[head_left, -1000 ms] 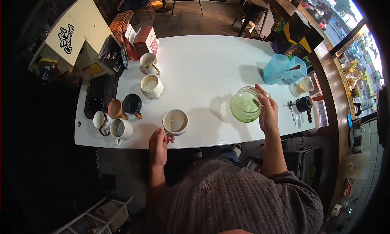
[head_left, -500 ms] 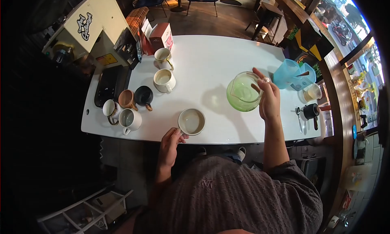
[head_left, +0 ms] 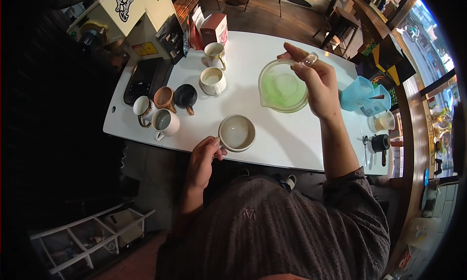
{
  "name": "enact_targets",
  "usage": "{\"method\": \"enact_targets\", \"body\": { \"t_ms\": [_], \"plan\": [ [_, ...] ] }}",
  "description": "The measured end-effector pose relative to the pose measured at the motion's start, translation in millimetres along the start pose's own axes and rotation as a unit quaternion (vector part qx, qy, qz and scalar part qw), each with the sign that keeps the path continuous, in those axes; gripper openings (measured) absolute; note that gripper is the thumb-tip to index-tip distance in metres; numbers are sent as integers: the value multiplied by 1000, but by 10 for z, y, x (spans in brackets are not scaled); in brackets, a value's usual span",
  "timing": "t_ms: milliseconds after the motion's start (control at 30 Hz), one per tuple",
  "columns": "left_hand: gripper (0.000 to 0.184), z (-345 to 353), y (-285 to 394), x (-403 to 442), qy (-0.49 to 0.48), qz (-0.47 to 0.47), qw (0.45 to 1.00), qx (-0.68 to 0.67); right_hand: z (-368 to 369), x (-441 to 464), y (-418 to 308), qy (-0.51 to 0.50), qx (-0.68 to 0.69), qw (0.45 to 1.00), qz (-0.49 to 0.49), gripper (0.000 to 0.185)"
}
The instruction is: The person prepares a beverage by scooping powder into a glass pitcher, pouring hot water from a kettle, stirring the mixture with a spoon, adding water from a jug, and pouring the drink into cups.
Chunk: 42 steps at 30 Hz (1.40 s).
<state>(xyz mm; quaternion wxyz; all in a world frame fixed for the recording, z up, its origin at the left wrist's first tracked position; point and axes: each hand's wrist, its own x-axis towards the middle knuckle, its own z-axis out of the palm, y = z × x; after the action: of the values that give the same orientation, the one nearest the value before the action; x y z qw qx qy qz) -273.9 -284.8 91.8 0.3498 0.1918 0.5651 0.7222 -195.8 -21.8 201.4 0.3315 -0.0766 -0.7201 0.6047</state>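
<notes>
My right hand [head_left: 317,85] grips the handle of a clear glass jug [head_left: 283,88] with pale green liquid in it. It is held over the table, its spout pointing down and left. No stream from the spout is visible. My left hand [head_left: 206,156] is closed on the handle of a pale ceramic cup [head_left: 236,133] near the table's front edge. That cup stands below and left of the jug, apart from it; its light inside shows, and I cannot tell whether any liquid is in it.
On the left of the white table [head_left: 253,54] stand several mugs, including a black cup [head_left: 186,96] and a brown cup [head_left: 164,98]. Blue containers [head_left: 356,92], a small plastic cup [head_left: 384,120], a spoon [head_left: 366,148] and a black portafilter [head_left: 381,144] are at the right.
The jug has come up and left, tipping so its spout turns toward the cup. My left hand stays on the cup's handle. The whole view has shifted slightly.
</notes>
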Motion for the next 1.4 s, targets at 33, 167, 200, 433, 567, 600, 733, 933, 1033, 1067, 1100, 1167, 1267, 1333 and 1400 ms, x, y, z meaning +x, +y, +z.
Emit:
{"method": "enact_targets", "body": {
  "t_ms": [33,167,200,433,567,600,733,933,1033,1067,1100,1167,1267,1333,1400],
  "plan": [
    [30,7,24,-7,3,-3,1000,3,14,20,-24,-3,1,1000,1,32],
    [30,26,42,-6,5,-3,1000,-12,97,91,-81,-39,-90,994,-53,31],
    [28,21,14,-3,-2,8,1000,-10,116,97,-93,-44,-100,992,-62,30],
    [25,191,-89,-38,-10,34,993,-116,171,121,-149,-104,-241,950,-169,44],
    [25,209,-124,-55,-16,38,995,-93,182,121,-135,-129,-239,941,-201,42],
    [24,202,-139,-56,-18,39,996,-84,186,121,-140,-137,-249,935,-213,42],
    [24,192,-173,-64,-19,38,998,-53,221,107,-177,-139,-259,929,-225,44],
    [30,224,-182,-63,-10,45,997,-58,244,110,-197,-149,-286,915,-244,49],
    [30,223,-181,-72,-13,50,996,-69,264,98,-214,-152,-297,908,-255,50],
    [30,222,-187,-73,-12,50,996,-69,269,94,-219,-153,-302,906,-255,51],
    [30,221,-196,-72,-11,50,996,-69,270,93,-226,-153,-308,903,-256,51],
    [29,220,-194,-71,-10,51,996,-68,270,92,-245,-158,-314,899,-263,52],
    [30,226,-174,-80,-12,55,997,-51,267,83,-267,-164,-321,893,-270,52],
    [30,240,-167,-90,-3,53,998,-39,267,76,-284,-163,-322,892,-273,53],
    [30,255,-147,-102,-2,52,998,-39,268,73,-302,-165,-324,886,-286,53]
  ]
}}
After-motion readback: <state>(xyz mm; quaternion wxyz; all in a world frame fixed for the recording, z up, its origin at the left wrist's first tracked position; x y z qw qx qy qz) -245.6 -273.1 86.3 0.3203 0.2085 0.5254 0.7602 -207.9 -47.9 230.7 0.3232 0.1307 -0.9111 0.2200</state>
